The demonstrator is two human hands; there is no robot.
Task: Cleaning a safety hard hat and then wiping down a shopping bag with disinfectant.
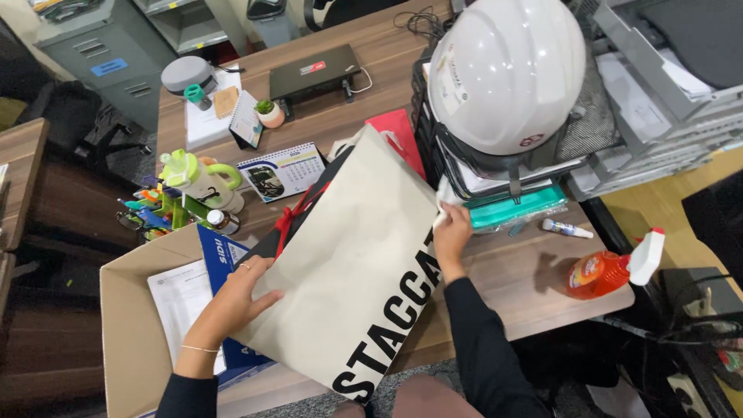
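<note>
Beige paper bag (352, 263) held tilted above the wooden desk (526, 286): left hand (236, 298) grasps its left edge, right hand (451, 232) pinches its right edge near the white helmet (503, 73).

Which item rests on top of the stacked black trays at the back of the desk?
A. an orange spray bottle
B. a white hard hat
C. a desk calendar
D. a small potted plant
B: the white hard hat sits on top of the black trays, above the person's right hand.
</note>
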